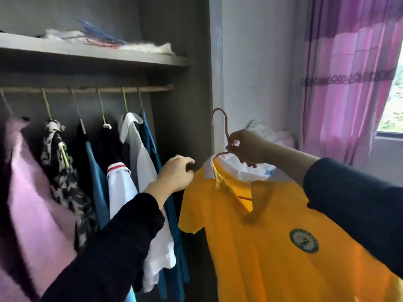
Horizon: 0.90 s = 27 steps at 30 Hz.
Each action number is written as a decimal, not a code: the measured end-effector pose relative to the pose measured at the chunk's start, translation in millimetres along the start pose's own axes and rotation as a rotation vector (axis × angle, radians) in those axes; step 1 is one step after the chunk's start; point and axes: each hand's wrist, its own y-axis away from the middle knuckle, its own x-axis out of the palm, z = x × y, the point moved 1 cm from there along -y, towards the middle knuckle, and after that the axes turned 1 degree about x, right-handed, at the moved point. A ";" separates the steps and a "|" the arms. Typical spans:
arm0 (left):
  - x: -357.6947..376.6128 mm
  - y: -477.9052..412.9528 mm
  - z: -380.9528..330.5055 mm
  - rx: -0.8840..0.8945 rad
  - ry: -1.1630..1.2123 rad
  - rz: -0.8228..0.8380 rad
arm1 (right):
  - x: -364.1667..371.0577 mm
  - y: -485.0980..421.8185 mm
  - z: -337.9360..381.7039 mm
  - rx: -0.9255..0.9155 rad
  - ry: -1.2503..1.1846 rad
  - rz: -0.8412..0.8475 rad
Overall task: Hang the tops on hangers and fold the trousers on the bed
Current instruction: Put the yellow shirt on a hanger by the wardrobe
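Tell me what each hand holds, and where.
The right hand pinches the red hanger at its neck; the left hand grips the yellow shirt at its shoulder.

Cannot read badge (304, 240) on yellow shirt (257, 258); too blurred. Lose shirt hem and far sleeve past bottom and right edges. See only hook and neck of red hanger (219, 115); arms buried under collar, neck partly behind fingers (236, 147) of right hand (250, 147). Cannot make out fingertips of left hand (176, 173), tucked behind shirt shoulder. Cannot identify smeared white-and-blue heap (102, 39) on shelf (87, 52). Note pink garment (28, 192) cut by left edge.
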 end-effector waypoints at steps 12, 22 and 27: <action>-56.8 -147.1 102.8 0.022 -0.305 -0.153 | 74.5 -207.7 61.1 -0.117 0.005 -0.199; -124.5 -244.5 152.1 -0.100 -0.394 -0.408 | 89.6 -363.9 92.6 -0.133 0.014 -0.200; -142.5 -284.3 174.0 -0.165 -0.472 -0.435 | 102.7 -422.3 98.1 -0.096 0.028 -0.185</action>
